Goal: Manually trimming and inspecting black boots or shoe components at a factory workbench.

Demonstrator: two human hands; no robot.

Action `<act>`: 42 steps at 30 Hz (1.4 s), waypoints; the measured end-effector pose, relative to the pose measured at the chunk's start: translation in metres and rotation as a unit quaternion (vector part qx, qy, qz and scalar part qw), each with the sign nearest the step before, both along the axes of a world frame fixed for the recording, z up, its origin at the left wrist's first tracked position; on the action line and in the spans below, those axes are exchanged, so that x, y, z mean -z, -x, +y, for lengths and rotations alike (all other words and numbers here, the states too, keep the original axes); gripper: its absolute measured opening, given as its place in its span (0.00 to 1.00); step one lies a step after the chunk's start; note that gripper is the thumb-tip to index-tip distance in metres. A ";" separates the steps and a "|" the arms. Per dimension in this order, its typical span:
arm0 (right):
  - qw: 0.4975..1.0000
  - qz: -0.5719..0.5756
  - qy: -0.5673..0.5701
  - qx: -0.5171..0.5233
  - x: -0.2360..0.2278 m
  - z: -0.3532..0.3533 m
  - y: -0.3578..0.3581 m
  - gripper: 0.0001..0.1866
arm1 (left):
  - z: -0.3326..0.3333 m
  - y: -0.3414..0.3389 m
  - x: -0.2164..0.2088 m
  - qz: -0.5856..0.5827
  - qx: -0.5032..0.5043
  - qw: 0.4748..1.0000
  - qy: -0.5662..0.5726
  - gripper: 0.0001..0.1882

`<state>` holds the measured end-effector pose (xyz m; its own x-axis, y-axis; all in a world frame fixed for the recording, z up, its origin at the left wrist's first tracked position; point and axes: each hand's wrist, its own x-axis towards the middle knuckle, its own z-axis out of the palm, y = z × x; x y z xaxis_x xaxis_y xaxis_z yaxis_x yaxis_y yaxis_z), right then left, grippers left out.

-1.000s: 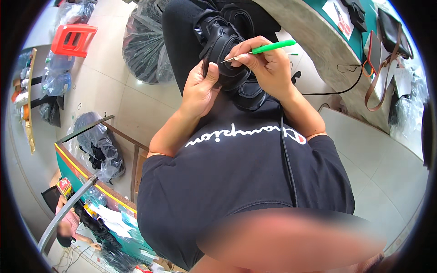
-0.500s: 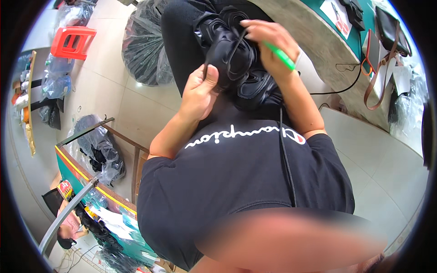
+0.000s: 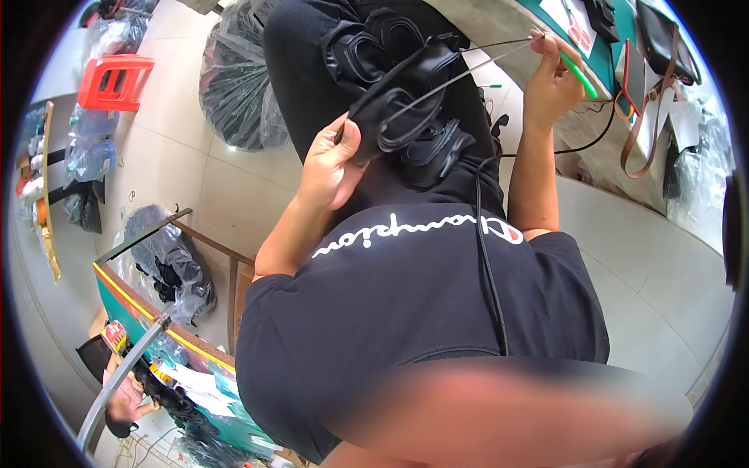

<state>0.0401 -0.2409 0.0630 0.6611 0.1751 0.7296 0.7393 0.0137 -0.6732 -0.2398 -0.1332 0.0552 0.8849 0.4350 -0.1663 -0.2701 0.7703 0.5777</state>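
Observation:
Between the thumb and fingers of my left hand (image 3: 331, 162) is the edge of a shiny black padded piece (image 3: 417, 82), perhaps leather or imitation leather, resting over my lap. Two strands of thin black cord (image 3: 476, 70) stretch taut from it up to my right hand (image 3: 550, 87). The fingertips there are pinched on the cord, away to the right of the piece. A slim bright green stick-like tool (image 3: 579, 75) also sits in that hand; its working end cannot be made out. More black padded pieces (image 3: 433, 150) with looped edges lie on my thighs.
A grey ledge and green tabletop at the right carry orange-handled scissors (image 3: 579, 37) and a black bag (image 3: 663, 47) with a brown strap. A large dark plastic bag (image 3: 242, 78) and red stool (image 3: 115, 82) stand on the left floor. Another person (image 3: 125, 402) is at lower left.
My right hand has swung away to the right and drawn the black cord out into long strands. My left hand keeps its hold, and the black piece has tilted.

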 end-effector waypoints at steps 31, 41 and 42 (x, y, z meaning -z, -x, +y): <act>0.931 0.216 -0.011 -0.295 -0.058 -0.140 -0.021 0.07 | 0.073 0.014 0.011 -0.247 -0.046 0.941 0.229 0.24; 0.827 0.271 0.169 -0.462 -0.029 -0.029 0.057 0.06 | 0.080 0.013 0.036 -0.230 -0.050 0.930 0.282 0.23; 0.819 0.322 0.127 -0.458 -0.027 -0.019 0.066 0.07 | 0.082 0.013 0.040 -0.276 -0.023 0.914 0.297 0.24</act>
